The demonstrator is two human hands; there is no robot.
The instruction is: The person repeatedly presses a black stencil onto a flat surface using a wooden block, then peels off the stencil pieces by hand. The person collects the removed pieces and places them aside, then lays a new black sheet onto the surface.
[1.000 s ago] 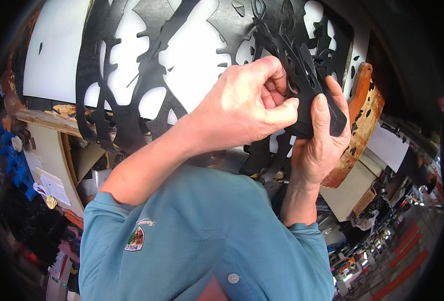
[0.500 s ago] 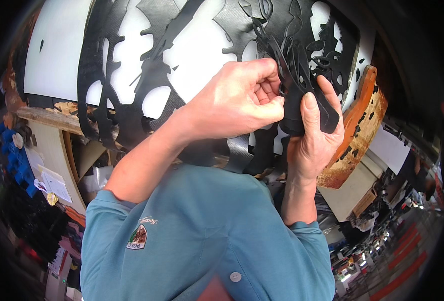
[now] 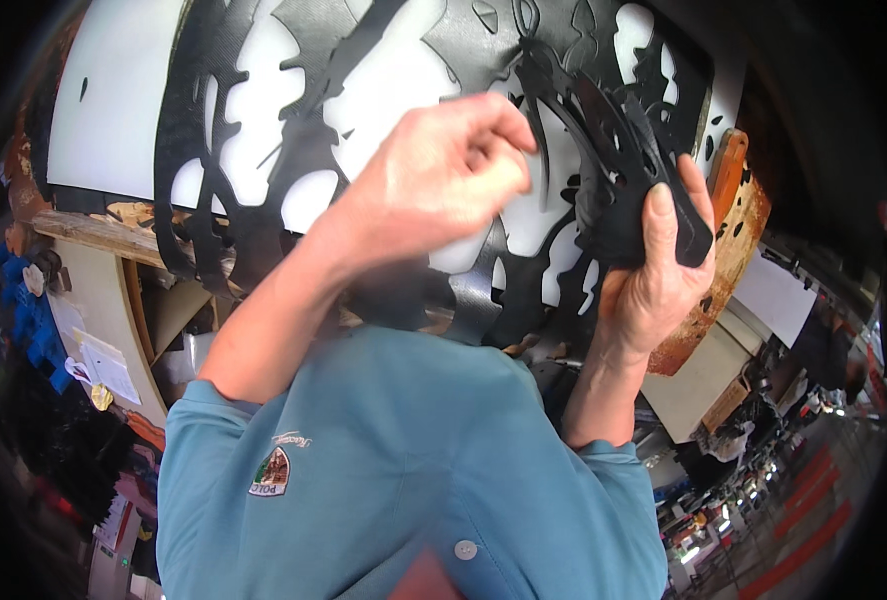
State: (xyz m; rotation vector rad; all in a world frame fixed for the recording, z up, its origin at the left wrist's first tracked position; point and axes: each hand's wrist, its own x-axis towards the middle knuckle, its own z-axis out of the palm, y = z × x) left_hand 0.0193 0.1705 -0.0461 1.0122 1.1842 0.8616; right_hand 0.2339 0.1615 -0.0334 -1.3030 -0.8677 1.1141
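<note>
My right hand (image 3: 653,235) grips a bundle of cut black leather-like pieces (image 3: 608,215), thumb on the near face and fingers behind. Narrow strips and looped parts of the bundle reach up and away from me over the sheet. To its left, my left hand (image 3: 438,180) hovers apart from the bundle, fingers curled toward the thumb and slightly blurred. Whether a small piece sits between those fingertips is hidden. Below both hands spreads a black textured sheet (image 3: 308,150) full of cut-out holes, with a white surface (image 3: 383,75) showing through.
A white board (image 3: 113,100) lies at the far left, above a wooden table edge (image 3: 103,237). On the right stands a worn board with an orange edge (image 3: 728,165), dotted with small black scraps. Papers (image 3: 108,365) hang on the cabinet at left.
My left hand has drawn away from the bundle, toward the left. My right hand has shifted a little to the right with the bundle, uncovering more white surface between the hands.
</note>
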